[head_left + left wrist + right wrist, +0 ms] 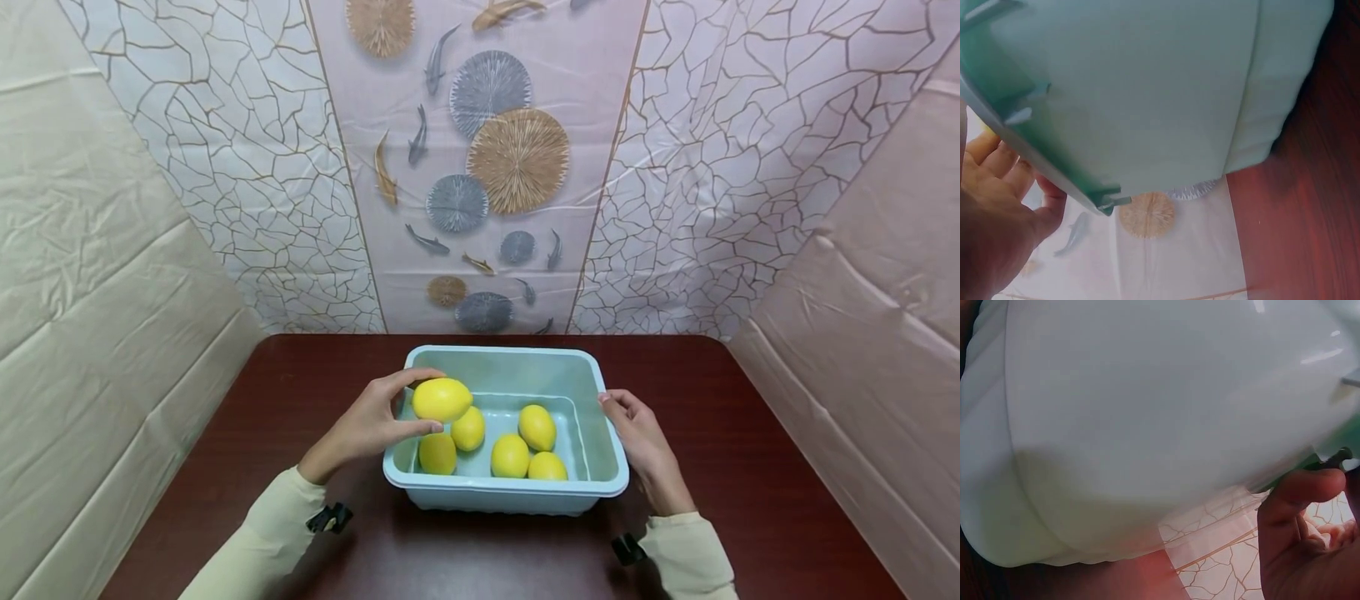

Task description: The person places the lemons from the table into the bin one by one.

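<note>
A yellow lemon (pixel 442 400) is pinched between the thumb and fingers of my left hand (pixel 372 421), above the left side of a pale blue plastic basin (pixel 510 497). Inside the basin lie several more lemons, two on the left, among them one lemon (pixel 468 429), and a cluster on the right with another lemon (pixel 537 427). My right hand (pixel 643 442) grips the basin's right rim. From the left wrist view, the basin's outer wall (pixel 1147 94) hides most of the held lemon. The right thumb (pixel 1310 487) bends at the rim in the right wrist view.
The basin stands on a dark red-brown table (pixel 315 375). Behind the table hangs a patterned sheet (pixel 517 250) with fish and round motifs. Beige cloth walls (pixel 112 292) rise on both sides. Small black clips (pixel 330 517) sit at both sleeves.
</note>
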The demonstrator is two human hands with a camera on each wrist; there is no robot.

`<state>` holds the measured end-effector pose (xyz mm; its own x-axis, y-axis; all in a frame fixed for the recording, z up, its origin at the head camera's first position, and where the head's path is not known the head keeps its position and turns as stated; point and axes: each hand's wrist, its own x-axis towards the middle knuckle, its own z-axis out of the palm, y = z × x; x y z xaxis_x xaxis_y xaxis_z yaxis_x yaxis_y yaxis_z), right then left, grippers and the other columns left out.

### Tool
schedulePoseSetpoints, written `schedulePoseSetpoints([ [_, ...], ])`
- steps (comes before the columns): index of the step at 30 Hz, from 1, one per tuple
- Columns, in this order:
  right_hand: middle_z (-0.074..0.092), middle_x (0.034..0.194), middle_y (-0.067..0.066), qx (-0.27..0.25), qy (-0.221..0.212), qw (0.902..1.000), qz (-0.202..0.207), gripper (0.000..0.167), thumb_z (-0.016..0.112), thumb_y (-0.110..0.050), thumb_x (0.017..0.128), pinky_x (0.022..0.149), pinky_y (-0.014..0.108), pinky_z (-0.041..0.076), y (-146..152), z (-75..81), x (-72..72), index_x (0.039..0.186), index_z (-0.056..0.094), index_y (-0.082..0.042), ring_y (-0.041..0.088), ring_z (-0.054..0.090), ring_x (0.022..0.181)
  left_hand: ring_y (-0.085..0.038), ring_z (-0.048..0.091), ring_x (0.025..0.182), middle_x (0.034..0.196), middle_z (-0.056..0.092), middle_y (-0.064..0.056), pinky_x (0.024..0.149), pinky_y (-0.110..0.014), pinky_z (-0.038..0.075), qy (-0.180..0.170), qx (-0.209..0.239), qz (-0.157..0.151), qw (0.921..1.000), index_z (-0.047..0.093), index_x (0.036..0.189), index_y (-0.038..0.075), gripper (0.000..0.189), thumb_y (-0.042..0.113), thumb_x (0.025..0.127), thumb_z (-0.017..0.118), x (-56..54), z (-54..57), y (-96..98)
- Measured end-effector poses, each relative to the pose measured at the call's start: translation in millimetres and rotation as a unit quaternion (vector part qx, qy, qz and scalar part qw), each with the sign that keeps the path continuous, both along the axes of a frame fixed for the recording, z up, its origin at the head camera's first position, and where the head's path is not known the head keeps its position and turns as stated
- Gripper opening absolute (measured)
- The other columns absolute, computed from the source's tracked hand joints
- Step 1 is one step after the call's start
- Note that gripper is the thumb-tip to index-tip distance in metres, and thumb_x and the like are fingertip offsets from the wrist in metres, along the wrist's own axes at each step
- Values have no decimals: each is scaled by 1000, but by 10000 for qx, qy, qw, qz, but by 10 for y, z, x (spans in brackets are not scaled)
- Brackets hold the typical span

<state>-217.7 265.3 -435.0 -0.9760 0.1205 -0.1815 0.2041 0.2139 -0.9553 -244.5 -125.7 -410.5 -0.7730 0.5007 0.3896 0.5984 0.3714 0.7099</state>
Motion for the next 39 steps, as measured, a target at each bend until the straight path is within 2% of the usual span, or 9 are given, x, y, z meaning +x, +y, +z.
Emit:
schedulePoseSetpoints([
  [4,72,104,12,-3,-44,10000,27,44,52,-36,112,67,29,58,2,7,-9,137,52,0,14,68,81,-14,64,112,133,69,6,98,-41,53,-43,-107,-30,9999,66,140,18,63,26,84,93,38,8,31],
  [8,71,104,12,-9,7,10000,34,43,53,-36,112,67,29,57,-20,20,-31,135,53,0,14,67,80,-14,63,107,130,70,10,93,-44,50,85,-272,123,9995,66,138,21,61,27,83,93,78,28,48],
  [12,72,108,15,19,53,10000,46,43,53,-37,112,67,29,57,-68,9,-30,134,55,0,15,68,81,-14,63,101,126,71,11,87,-43,54,161,-324,289,9989,68,134,22,61,25,79,95,138,42,47],
  [15,72,106,15,18,-32,10000,53,42,53,-36,112,67,29,57,-102,-23,7,133,55,0,16,68,81,-13,64,102,124,72,11,88,-45,55,146,-345,334,9987,69,131,22,61,24,77,96,192,18,47],
  [19,72,102,13,62,-115,9999,27,41,53,-35,112,66,29,56,-114,-77,62,133,56,1,15,67,80,-11,66,105,123,73,12,93,-51,50,167,-346,336,9987,69,130,21,62,24,75,98,224,-48,65],
  [27,72,105,14,74,-53,10000,-15,40,52,-33,112,67,29,57,-65,-63,79,133,55,1,16,67,81,-13,55,106,125,70,14,89,-45,39,49,-412,485,9980,70,130,24,63,28,74,99,176,-122,110],
  [34,71,107,15,47,22,10000,-29,42,53,-34,112,68,29,57,-19,-8,35,135,55,1,16,68,83,-15,58,109,126,70,14,95,-58,43,-63,-304,122,9994,70,131,25,62,32,76,98,74,-80,144],
  [39,71,109,15,57,5,10000,-16,43,53,-34,112,69,30,58,1,24,14,136,54,1,17,68,85,-15,60,111,125,70,14,98,-59,45,-92,-284,-71,9995,70,132,24,63,32,76,98,14,-59,176],
])
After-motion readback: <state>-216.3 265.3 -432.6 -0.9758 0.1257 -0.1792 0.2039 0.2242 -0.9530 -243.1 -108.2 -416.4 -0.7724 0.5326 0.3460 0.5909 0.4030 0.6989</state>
